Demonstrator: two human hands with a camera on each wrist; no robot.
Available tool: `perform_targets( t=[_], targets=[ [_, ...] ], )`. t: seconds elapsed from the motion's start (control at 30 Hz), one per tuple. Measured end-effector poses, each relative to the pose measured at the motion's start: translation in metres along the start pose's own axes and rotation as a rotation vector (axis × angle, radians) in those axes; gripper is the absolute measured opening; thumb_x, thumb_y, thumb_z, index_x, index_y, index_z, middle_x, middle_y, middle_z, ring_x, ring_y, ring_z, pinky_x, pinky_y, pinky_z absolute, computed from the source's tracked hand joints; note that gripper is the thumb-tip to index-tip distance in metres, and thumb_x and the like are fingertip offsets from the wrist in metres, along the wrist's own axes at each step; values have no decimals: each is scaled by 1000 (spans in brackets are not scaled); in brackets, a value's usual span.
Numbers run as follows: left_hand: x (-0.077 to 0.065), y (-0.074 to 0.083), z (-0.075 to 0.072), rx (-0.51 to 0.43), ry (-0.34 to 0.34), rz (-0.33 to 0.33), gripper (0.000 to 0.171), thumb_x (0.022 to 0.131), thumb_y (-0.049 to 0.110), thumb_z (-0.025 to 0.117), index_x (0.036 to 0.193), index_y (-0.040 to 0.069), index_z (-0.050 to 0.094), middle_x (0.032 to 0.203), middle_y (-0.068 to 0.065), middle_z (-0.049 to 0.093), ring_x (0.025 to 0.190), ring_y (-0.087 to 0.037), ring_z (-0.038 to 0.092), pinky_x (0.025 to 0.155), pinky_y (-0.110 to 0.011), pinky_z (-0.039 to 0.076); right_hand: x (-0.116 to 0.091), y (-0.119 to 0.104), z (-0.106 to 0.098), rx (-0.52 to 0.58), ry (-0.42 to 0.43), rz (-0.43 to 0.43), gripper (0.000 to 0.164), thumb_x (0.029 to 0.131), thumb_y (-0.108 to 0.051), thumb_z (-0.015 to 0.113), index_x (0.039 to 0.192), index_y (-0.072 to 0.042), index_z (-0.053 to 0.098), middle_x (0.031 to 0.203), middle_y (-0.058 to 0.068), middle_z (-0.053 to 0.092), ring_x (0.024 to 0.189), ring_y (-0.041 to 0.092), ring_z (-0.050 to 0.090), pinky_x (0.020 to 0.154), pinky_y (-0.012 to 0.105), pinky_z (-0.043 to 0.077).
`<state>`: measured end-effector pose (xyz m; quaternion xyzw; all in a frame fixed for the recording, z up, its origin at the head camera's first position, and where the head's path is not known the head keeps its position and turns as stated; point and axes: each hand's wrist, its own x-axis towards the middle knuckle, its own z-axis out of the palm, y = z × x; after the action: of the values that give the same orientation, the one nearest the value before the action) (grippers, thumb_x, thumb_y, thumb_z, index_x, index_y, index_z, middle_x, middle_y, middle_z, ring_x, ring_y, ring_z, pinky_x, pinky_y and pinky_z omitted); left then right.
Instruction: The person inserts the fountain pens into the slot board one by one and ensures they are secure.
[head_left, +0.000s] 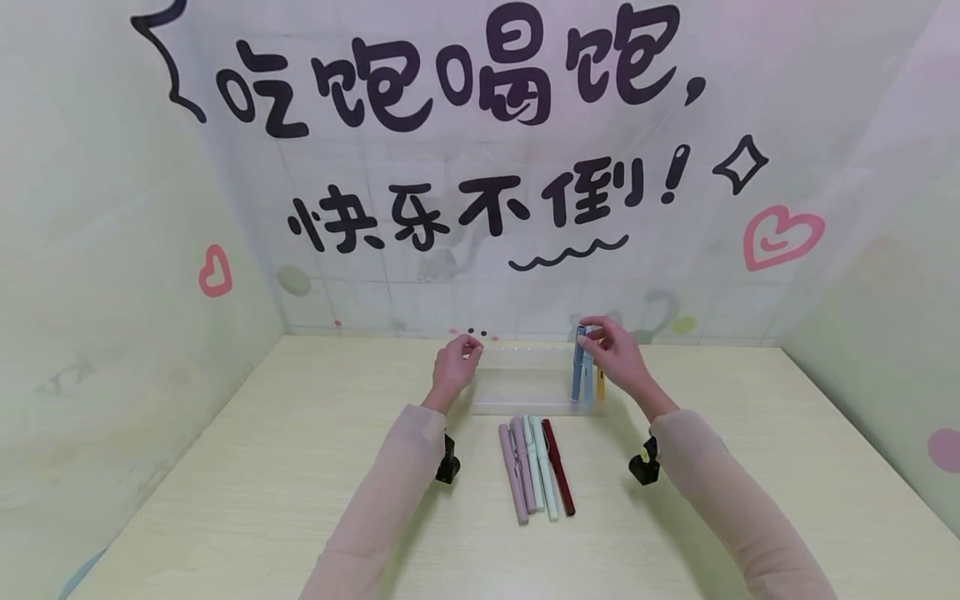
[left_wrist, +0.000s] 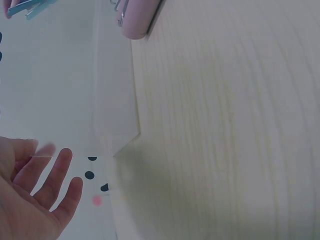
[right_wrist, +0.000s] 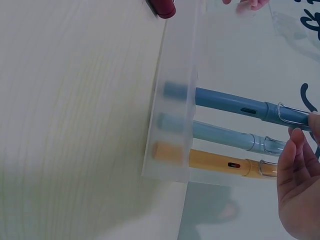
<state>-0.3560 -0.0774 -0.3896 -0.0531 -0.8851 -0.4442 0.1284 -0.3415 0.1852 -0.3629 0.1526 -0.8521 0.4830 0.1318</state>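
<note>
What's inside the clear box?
A dark blue pen, a light blue pen and a yellow pen. The right hand hides the yellow pen's top; the cloudy front blurs their bottoms.

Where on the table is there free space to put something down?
Free: the tabletop left of the left sleeve and right of the right sleeve, toward the side walls. Crowded: the middle, loose pens before the clear box, and its right end, by the right hand.

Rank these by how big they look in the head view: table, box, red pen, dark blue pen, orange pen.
1. Table
2. Box
3. Red pen and dark blue pen: unsure, as the red one lies nearer the camera
4. Orange pen, judged by its visible part; the right hand hides the rest
</note>
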Motion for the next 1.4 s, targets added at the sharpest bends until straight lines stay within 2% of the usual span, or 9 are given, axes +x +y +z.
perform_targets(
  t=[0.07,0.23,0.37,0.57,0.83,1.07,1.4],
  targets=[
    [0,0,0,-1,-1,-3,13,89,14,53,93,4,59,95,-11,63,88,-25,59,73,-37,45,0,0,0,-2,-4,11,30,89,-17,54,116,-6,50,93,15,56,67,25,49,57,42,48],
    [0,0,0,-3,-3,-6,13,89,14,53,94,4,59,96,-11,63,90,-25,59,75,-37,45,2,0,1,-22,9,18,27,89,-18,54,113,-8,52,91,13,55,66,24,48,52,34,46],
    [0,-1,1,-2,-1,-7,13,89,14,53,94,4,59,97,-11,63,93,-25,58,76,-38,44,4,3,1,-31,33,7,26,87,-18,56,111,-8,55,76,10,50,58,19,44,45,28,39],
    [1,-2,1,8,-2,-13,13,89,15,52,94,5,59,98,-11,63,94,-26,58,78,-39,43,8,7,2,-28,51,27,29,86,-19,58,112,-6,57,56,5,40,43,14,37,40,28,34],
    [2,-2,2,5,-1,-20,13,89,15,53,94,5,59,98,-11,63,94,-25,57,76,-38,44,14,10,6,-67,75,47,32,85,-18,60,113,-4,58,53,3,39,43,15,37,39,26,34],
    [2,-2,2,6,-4,-21,13,89,15,53,95,5,59,99,-11,63,94,-25,58,76,-38,44,17,8,9,-114,65,17,31,85,-17,59,112,-3,59,51,2,41,42,12,36,39,27,34],
    [2,-3,2,12,-8,-15,14,89,16,53,95,5,59,98,-10,63,92,-25,58,75,-37,45,20,10,11,-162,52,38,32,86,-18,58,114,-4,59,50,1,40,43,16,35,40,28,33]
  ],
)
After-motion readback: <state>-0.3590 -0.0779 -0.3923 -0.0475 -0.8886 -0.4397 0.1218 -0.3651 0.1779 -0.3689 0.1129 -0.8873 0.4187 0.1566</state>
